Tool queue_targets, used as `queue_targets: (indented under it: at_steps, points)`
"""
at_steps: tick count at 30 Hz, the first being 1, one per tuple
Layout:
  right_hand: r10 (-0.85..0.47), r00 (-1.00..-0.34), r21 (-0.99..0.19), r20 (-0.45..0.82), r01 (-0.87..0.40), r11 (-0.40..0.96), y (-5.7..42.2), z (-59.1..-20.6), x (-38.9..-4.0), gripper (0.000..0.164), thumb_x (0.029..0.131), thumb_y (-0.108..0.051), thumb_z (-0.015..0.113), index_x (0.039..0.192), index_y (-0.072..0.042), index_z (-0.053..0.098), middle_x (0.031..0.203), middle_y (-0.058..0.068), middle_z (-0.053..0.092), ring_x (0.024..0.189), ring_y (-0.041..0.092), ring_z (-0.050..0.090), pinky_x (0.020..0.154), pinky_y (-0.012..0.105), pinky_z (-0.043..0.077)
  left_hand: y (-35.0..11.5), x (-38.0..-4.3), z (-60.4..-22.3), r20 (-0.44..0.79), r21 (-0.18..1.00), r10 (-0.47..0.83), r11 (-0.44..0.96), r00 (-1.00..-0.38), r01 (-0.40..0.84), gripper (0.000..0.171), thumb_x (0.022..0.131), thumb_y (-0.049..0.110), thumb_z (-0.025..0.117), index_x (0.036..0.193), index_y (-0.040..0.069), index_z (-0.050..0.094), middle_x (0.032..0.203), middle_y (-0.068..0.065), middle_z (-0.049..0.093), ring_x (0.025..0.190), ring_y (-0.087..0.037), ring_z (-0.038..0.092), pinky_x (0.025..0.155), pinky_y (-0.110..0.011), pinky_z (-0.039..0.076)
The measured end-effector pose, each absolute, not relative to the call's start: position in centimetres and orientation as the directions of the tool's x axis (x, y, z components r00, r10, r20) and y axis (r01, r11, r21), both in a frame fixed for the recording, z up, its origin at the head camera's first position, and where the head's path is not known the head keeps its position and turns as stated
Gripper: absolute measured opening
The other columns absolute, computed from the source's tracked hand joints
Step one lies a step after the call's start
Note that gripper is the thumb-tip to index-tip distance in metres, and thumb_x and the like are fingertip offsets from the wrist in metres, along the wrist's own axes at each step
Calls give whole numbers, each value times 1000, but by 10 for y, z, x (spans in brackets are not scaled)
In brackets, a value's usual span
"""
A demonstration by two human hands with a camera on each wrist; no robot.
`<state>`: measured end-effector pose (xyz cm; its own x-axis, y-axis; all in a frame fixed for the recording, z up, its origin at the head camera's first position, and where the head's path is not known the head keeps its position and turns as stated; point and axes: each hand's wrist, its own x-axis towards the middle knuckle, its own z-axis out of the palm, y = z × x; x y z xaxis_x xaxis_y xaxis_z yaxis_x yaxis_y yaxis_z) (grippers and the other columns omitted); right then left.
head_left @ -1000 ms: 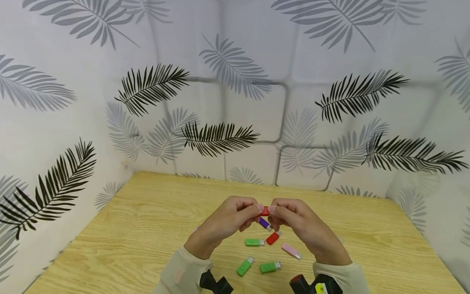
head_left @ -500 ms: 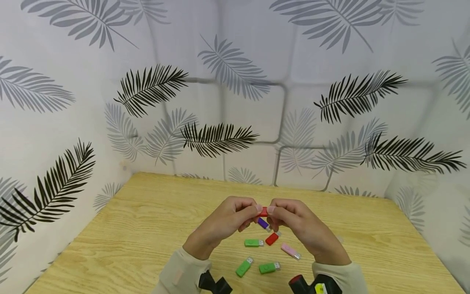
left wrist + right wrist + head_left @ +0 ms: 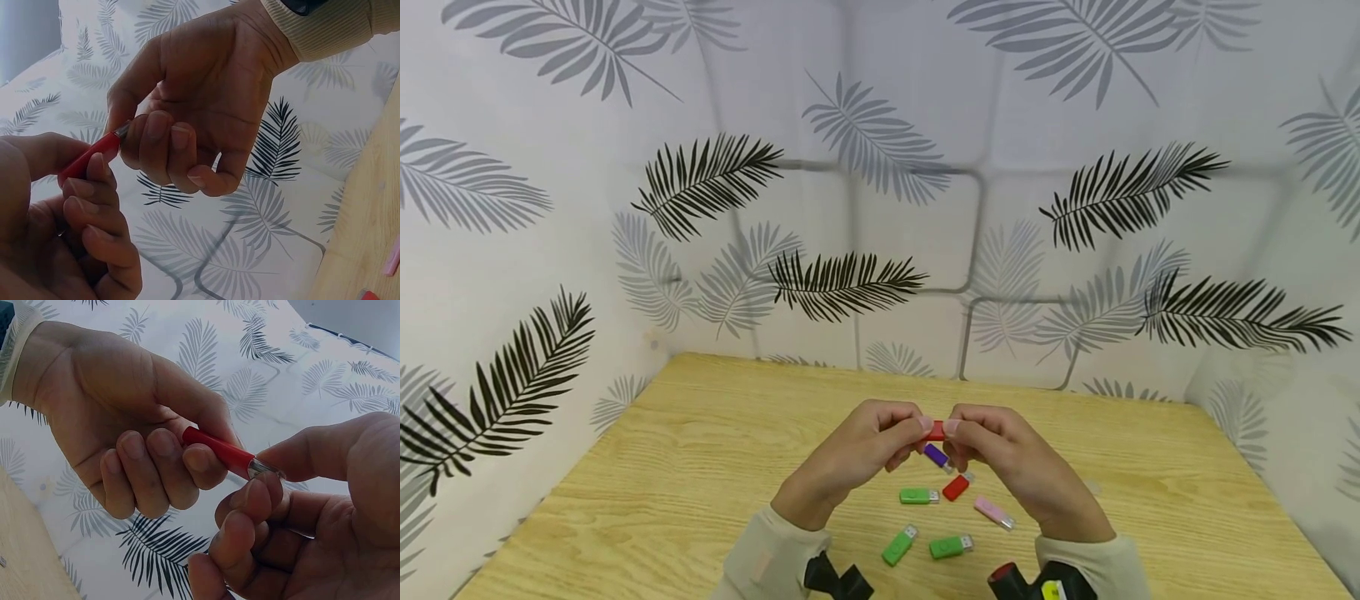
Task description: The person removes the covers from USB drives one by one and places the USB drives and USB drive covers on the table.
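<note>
Between my two hands, above the table, is a red USB flash drive (image 3: pixel 936 431) with a metal end. My left hand (image 3: pixel 857 450) pinches the red body between thumb and curled fingers. At the other end, my right hand (image 3: pixel 1007 450) pinches the metal plug (image 3: pixel 257 467) with thumb and forefinger, partly covering it. Beneath the hands lie a purple flash drive (image 3: pixel 937 456), another red flash drive (image 3: pixel 956 487) and a pink flash drive (image 3: pixel 992 512). Three green ones are closer to me: a left one (image 3: pixel 917 496), a slanted one (image 3: pixel 898 546) and a right one (image 3: pixel 950 547).
The drives lie on a wood-grain table (image 3: pixel 715 450). A white cloth with a leaf print (image 3: pixel 910 225) hangs behind the table and along its sides. Black devices sit on both wrists, including the left-wrist device (image 3: pixel 838 577) at the frame's lower edge.
Both hands keep the same grip on the red flash drive. The head view has shifted very slightly; the drives on the table stay put.
</note>
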<state>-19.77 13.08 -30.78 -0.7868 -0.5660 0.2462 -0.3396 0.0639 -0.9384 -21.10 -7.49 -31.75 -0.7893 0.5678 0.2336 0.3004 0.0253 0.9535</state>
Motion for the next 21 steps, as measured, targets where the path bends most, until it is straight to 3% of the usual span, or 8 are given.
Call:
queue_targets:
  at_steps: [8, 13, 16, 21]
  points:
    - [-563, -790, -937, 243, -342, 75, 130, -308, -198, 39, 105, -23, 43, 80, 8, 48, 74, 9, 45, 77, 22, 51, 79, 41, 38, -77, -213, -319, 247, 947, 571, 27, -783, 319, 36, 103, 18, 46, 77, -6, 51, 58, 2, 36, 51, -9, 32, 55, -22, 33]
    - [-459, -814, -918, 357, -396, -11, 157, -307, -200, 36, 105, -13, 41, 79, 12, 47, 75, 3, 50, 74, 18, 51, 76, 30, 47, -100, -217, -313, 241, 962, 414, 17, -878, 272, 33, 103, 16, 45, 74, 1, 48, 63, 2, 39, 53, -7, 34, 54, -20, 32]
    - [-398, -796, -881, 457, -466, -81, 183, -305, -198, 32, 106, -4, 35, 80, 12, 46, 75, 4, 48, 73, 18, 50, 71, 25, 47, -118, -218, -309, 272, 957, 317, 5, -909, 289, 31, 103, 11, 42, 74, 1, 47, 64, 0, 37, 54, -8, 34, 54, -22, 31]
    - [-429, -756, -860, 494, -497, -116, 197, -303, -199, 30, 106, -1, 31, 82, 10, 46, 77, 9, 45, 74, 21, 48, 71, 29, 45, -123, -219, -303, 276, 950, 393, 29, -877, 312, 31, 104, 16, 43, 80, -2, 49, 66, 0, 39, 56, -9, 36, 57, -22, 33]
